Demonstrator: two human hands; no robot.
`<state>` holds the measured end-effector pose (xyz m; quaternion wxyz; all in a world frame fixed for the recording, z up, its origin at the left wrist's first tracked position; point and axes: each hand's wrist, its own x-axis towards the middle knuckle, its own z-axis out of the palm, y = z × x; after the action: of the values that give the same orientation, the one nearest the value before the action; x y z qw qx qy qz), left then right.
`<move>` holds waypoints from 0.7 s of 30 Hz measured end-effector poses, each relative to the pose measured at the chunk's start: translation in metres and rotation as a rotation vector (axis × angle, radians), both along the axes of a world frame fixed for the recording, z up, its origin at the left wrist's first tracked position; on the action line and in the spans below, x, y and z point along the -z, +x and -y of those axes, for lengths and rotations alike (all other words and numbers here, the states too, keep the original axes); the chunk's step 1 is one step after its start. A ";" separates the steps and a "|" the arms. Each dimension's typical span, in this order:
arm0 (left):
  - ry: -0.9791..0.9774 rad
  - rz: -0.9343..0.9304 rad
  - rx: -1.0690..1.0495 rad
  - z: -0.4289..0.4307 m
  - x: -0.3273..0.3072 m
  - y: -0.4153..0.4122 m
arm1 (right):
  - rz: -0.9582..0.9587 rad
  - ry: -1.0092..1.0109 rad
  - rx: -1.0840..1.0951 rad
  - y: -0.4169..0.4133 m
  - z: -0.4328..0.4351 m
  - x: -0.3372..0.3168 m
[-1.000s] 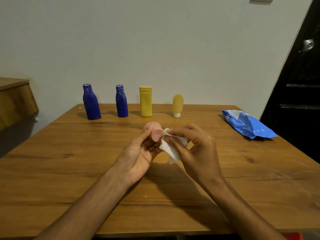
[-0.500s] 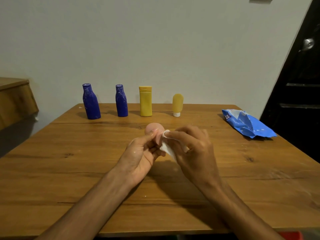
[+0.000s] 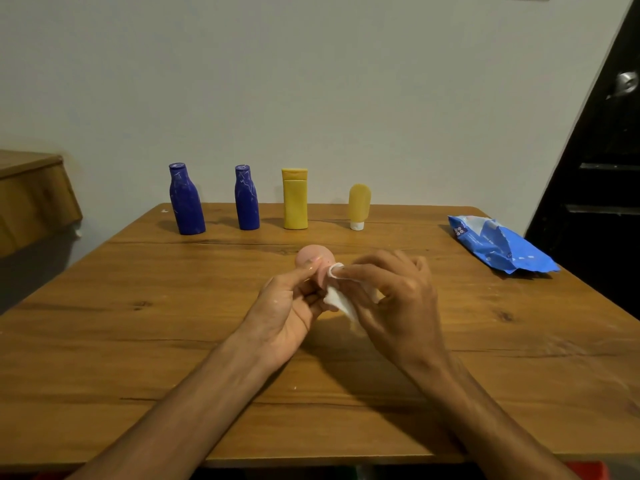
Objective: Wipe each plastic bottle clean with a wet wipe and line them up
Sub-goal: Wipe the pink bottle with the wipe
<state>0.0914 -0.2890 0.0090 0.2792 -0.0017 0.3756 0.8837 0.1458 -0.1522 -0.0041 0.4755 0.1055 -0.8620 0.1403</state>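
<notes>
I had both hands up over the middle of the desk [image 3: 138, 323]. The left hand [image 3: 287, 306] had its grip closed round the pink bottle [image 3: 313, 256], held clear of the wood with its rounded end toward the far wall. The right hand [image 3: 394, 299] pinched a white wet wipe [image 3: 337, 299] against the bottle's near side.

Along the far edge stood a row, all upright and apart: a taller blue bottle [image 3: 187, 202], a shorter blue bottle [image 3: 247, 199], a yellow bottle [image 3: 295, 200] and a small yellow tube [image 3: 359, 204] resting on its white cap. The blue wipes pack [image 3: 498, 245] lay crumpled to the far right, well apart from the hands. A dark door [image 3: 606, 185] rose beyond it; a wooden ledge [image 3: 31, 195] sat at the left, cut off by the frame.

Most of the pink bottle was buried behind fingers and wipe, so I couldn't make out its cap or full shape. The pack's print was too small to read.
</notes>
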 end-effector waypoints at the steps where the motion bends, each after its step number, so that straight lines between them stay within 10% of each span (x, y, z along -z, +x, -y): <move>1: -0.001 -0.003 0.007 -0.001 0.000 0.001 | -0.017 -0.011 0.003 0.000 0.001 -0.001; 21: -0.072 -0.077 -0.039 0.002 -0.005 0.000 | -0.048 -0.238 -0.057 -0.003 -0.008 0.002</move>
<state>0.0910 -0.2912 0.0136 0.2473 0.0150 0.4173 0.8743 0.1431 -0.1440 -0.0063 0.5011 0.0762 -0.8241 0.2527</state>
